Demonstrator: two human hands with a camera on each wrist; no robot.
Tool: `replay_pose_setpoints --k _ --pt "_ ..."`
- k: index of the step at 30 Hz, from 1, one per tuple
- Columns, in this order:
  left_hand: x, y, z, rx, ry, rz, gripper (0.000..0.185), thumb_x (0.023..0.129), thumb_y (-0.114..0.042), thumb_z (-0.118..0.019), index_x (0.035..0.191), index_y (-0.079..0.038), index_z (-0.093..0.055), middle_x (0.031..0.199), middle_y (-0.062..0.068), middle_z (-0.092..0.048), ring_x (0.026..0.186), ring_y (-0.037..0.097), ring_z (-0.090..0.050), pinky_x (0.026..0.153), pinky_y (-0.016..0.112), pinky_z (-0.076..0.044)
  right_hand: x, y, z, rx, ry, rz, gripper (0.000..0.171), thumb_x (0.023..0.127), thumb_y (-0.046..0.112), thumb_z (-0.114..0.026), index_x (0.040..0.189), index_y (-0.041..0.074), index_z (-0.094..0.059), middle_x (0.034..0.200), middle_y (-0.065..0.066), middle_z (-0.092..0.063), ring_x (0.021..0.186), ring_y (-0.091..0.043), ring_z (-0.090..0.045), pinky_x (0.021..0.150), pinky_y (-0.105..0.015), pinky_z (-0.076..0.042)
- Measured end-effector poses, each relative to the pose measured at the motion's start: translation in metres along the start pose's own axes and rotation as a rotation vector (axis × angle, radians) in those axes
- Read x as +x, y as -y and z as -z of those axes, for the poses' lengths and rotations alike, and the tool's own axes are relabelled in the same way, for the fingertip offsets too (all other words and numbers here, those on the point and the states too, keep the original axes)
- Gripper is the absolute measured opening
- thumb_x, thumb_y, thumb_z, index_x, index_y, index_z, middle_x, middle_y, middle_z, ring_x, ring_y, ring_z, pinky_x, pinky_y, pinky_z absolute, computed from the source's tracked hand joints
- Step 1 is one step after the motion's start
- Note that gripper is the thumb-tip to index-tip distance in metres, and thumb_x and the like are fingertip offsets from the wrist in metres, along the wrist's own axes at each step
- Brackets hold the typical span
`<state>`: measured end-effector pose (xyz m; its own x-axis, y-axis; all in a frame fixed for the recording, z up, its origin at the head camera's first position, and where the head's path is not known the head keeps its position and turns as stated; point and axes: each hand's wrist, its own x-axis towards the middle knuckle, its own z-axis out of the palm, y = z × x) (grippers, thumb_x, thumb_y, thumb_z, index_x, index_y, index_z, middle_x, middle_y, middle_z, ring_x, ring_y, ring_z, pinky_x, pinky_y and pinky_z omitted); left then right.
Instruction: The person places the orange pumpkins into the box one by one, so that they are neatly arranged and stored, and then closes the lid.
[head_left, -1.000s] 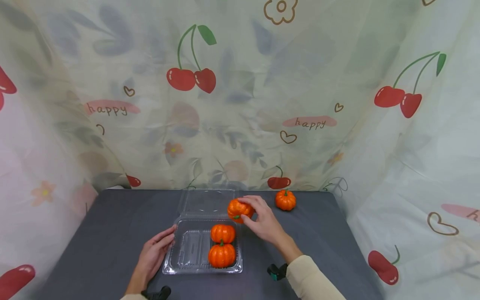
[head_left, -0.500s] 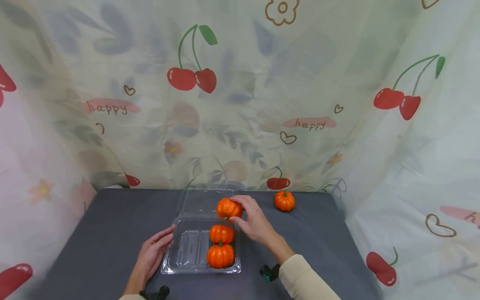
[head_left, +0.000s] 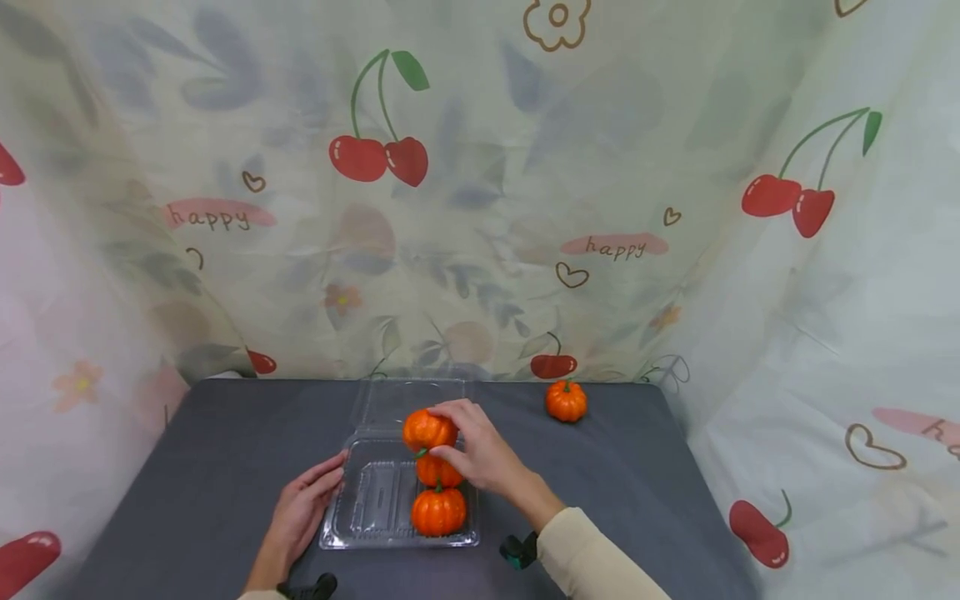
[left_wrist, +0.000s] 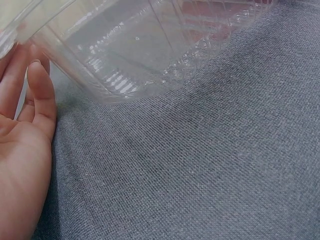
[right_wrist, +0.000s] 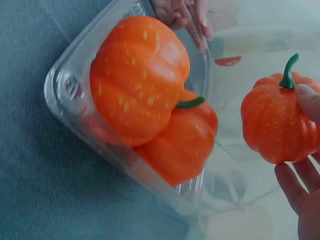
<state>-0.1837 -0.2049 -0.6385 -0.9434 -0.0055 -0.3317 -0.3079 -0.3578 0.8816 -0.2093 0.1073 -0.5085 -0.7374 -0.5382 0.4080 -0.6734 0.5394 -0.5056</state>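
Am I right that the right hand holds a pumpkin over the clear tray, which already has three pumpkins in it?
Not quite: the tray holds two pumpkins, not three, as the head view shows. The right hand does hold a pumpkin over it.

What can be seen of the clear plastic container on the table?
The clear plastic container is a ribbed, hinged clamshell lying open on the grey table, lid folded back. Two orange pumpkins sit in its right half; the left half is bare. The left hand rests against its left edge.
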Motion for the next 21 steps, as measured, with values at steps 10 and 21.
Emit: replay_pose_setpoints --k 10,21 --pt "0.0 0.0 0.001 0.006 -0.014 0.013 0.047 0.086 -0.016 -0.071 0.131 -0.012 -0.059 0.113 -0.02 -0.068 0.11 -0.005 -0.06 0.092 0.018 -0.051 0.016 0.014 -0.012 -0.003 0.046 -0.003 0.054 0.086 0.03 -0.071 0.133 0.016 -0.048 0.13 0.0 -0.052 0.112 -0.016 -0.049 0.091 -0.028 -0.05" --pt "0.001 0.0 0.0 0.013 -0.021 0.008 0.048 0.085 -0.018 -0.071 0.131 -0.012 -0.059 0.113 -0.02 -0.069 0.111 -0.003 -0.061 0.091 0.018 -0.052 0.031 0.019 -0.03 0.042 0.146 -0.098 0.054 0.086 0.034 -0.07 0.134 0.021 -0.047 0.13 0.004 -0.05 0.113 -0.013 -0.049 0.093 -0.026 -0.049"
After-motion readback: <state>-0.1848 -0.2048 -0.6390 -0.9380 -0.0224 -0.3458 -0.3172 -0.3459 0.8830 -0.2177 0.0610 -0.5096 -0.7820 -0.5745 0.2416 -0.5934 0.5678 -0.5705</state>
